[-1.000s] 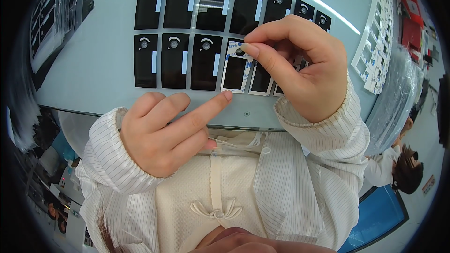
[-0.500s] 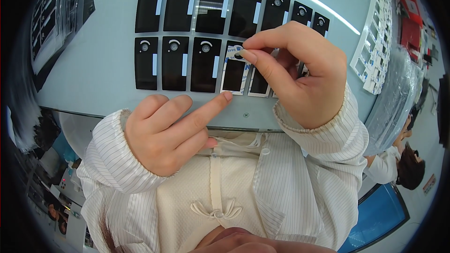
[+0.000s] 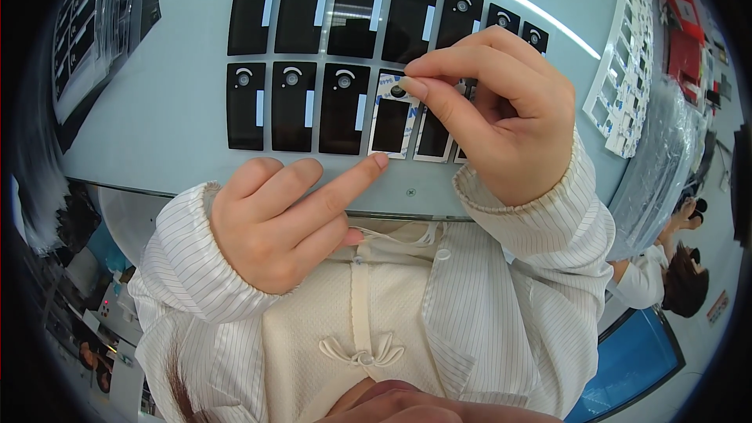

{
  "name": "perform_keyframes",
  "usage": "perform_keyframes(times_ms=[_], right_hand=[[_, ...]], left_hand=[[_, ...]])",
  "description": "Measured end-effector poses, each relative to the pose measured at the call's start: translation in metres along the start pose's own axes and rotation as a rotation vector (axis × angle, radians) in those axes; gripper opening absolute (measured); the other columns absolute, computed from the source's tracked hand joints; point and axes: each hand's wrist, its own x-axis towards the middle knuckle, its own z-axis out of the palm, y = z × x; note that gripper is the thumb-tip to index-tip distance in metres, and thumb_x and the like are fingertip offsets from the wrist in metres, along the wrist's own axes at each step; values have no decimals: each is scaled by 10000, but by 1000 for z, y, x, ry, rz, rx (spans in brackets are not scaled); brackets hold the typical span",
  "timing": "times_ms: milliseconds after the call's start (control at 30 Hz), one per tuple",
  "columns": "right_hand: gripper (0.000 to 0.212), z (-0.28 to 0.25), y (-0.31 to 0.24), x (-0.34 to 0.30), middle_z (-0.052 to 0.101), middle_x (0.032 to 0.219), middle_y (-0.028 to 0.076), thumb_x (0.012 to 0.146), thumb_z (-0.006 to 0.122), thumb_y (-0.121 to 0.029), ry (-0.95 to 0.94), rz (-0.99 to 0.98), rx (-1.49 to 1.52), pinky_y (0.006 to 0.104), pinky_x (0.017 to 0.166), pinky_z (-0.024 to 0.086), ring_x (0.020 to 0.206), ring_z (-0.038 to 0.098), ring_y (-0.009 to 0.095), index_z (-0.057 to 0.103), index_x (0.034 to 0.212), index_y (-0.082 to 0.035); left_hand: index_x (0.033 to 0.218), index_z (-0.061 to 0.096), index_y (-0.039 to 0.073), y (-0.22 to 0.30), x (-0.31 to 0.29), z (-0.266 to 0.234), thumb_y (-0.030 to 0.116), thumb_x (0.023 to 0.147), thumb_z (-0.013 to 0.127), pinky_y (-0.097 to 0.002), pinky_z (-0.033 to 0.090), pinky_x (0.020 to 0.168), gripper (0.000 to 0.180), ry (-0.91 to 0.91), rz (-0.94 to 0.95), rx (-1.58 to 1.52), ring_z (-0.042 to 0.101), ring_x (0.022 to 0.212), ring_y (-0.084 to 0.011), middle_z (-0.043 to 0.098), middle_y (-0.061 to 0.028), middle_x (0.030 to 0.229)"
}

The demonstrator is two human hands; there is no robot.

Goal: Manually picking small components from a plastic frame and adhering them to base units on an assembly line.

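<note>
Two rows of flat black panels lie on the table, each with a round lens and a white arc near its top, like the panel (image 3: 343, 110) left of my hands. Beside it is a panel with a white, blue-printed backing border (image 3: 401, 143) around a dark centre. My left hand (image 3: 278, 223) rests its outstretched index fingertip on that panel's bottom edge; the other fingers are loosely bent and hold nothing. Over the panel's top right corner my right hand (image 3: 501, 121) pinches thumb and index finger together. What lies between the fingertips is too small to make out. More white-bordered panels are partly hidden under this hand.
A white sheet with cut-out windows (image 3: 623, 70) lies at the table's right, with clear plastic wrap (image 3: 658, 164) beside it. Plastic-wrapped dark panels (image 3: 86, 39) are at the far left. Another person (image 3: 658, 278) is at the right, beyond the table.
My right hand has shifted slightly up and left, its fingertips still pinched at the panel's top. The round hole there shows more fully now. My left hand has stayed put.
</note>
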Motion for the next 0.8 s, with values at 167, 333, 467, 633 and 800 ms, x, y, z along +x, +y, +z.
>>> perform_keyframes(times_ms=[167,333,467,633,800], right_hand=[[136,3,1,-1,669,848,12,794,771,35,18,17,1,184,448,251,504,381,1,756,912,-29],[129,4,0,2,659,836,9,796,764,34,14,-8,-33,184,446,247,500,364,2,747,908,-27],[123,5,0,2,650,828,5,796,759,34,24,-20,-45,185,446,242,501,355,2,743,902,-25],[117,5,-2,2,643,821,4,793,754,30,27,-34,-83,188,447,238,504,353,2,738,893,-28],[103,6,-4,2,637,820,5,788,753,22,34,-41,-115,197,449,253,500,354,12,732,873,-32]], left_hand=[[689,565,64,-1,1,1,256,884,647,-288,413,683,285,9,3,-8,583,822,-204,687,-128,1269],[685,566,63,0,0,1,252,891,641,-289,412,680,290,14,1,0,584,808,-203,687,-130,1266],[686,564,59,-1,1,1,246,885,648,-292,412,681,285,20,4,-10,584,808,-208,686,-139,1265],[691,564,55,0,2,1,246,872,660,-296,413,686,280,15,3,-16,582,812,-212,683,-145,1265],[702,567,51,0,2,0,254,873,662,-297,414,691,282,14,3,-24,582,823,-214,684,-143,1261]])
